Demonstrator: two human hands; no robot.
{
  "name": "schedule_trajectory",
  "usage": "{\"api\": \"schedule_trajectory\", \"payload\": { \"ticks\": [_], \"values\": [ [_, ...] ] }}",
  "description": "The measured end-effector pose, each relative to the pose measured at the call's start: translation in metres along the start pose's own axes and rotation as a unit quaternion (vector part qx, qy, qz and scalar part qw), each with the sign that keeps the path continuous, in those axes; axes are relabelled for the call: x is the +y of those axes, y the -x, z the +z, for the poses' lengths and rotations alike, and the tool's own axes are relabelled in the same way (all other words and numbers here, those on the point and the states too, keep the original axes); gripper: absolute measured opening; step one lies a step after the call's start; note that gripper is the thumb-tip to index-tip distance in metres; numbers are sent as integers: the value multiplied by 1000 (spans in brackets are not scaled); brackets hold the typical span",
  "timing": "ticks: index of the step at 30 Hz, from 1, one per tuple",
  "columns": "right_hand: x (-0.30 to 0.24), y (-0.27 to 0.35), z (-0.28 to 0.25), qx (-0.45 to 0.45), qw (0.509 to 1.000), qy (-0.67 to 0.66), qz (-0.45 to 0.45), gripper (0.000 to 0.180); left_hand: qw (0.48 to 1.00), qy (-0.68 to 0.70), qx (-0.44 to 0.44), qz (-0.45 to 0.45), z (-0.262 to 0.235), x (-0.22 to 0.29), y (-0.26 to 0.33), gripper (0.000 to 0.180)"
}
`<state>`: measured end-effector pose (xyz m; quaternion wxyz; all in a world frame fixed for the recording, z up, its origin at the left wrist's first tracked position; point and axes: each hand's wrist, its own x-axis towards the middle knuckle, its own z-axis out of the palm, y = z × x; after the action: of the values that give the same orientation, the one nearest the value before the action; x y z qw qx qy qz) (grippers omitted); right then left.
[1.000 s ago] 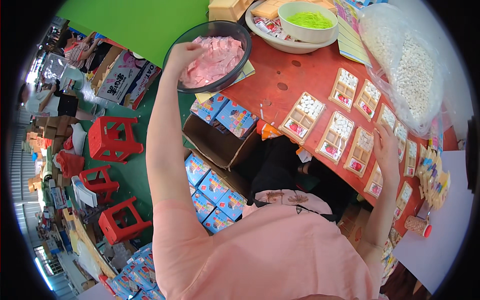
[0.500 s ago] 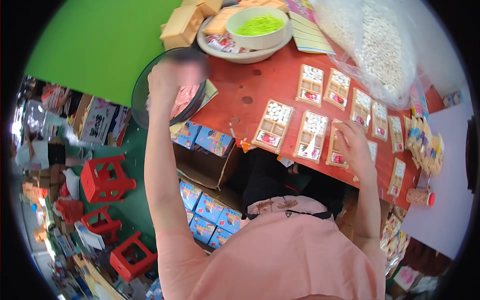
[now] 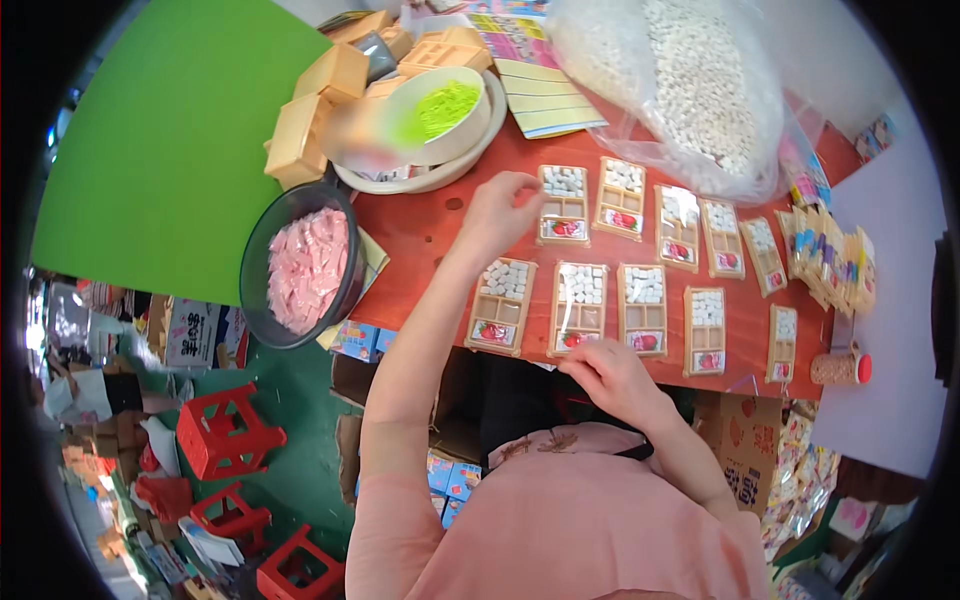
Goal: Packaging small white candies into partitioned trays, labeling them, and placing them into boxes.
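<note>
At the centre of the frame, on the red bench (image 3: pixel 420 225), I see my left hand (image 3: pixel 500 212) hovering just beside the upper-left compartment tray (image 3: pixel 563 205), its grip pinched with thumb and fingertips nearly meeting; whether it holds a small piece I cannot tell. Half a second ago this hand was out at the dark bowl of pink pieces (image 3: pixel 305 265), which now sits alone at the bench's left edge, left of centre in the frame. My right hand (image 3: pixel 612 378) has dropped from the upper row of trays to the bench's near edge, just below the middle lower tray (image 3: pixel 579 308); its grip is curled closed, and what it pinches, if anything, is too small to make out. The view has also swung, so the trays now lie in two rows across the middle. The white bowl with green powder (image 3: pixel 440 115) at upper centre is partly blurred. The clear bag of white pellets (image 3: pixel 690 85) runs off the top edge, and the trays at far right bend away, their contents unclear.
</note>
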<state>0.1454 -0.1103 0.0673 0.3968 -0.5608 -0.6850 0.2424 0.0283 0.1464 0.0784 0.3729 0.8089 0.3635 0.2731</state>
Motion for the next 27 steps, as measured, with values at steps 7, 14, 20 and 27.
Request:
{"api": "schedule_trajectory", "payload": {
  "ticks": [7, 14, 20, 27],
  "values": [
    [-11, 34, 5, -81, 981, -133, 113, 13, 996, -19, 38, -73, -10, -13, 7, 36],
    [-24, 28, 6, -141, 970, -154, 127, 23, 987, 11, 138, -85, -34, -33, 41, 37],
    [-23, 9, -7, -123, 985, -109, 43, 21, 978, 40, 124, -160, -49, -36, 48, 40],
    [-12, -89, -45, -74, 991, 92, -63, 11, 964, 216, 61, -144, 8, -23, -30, 44]
  ]
}}
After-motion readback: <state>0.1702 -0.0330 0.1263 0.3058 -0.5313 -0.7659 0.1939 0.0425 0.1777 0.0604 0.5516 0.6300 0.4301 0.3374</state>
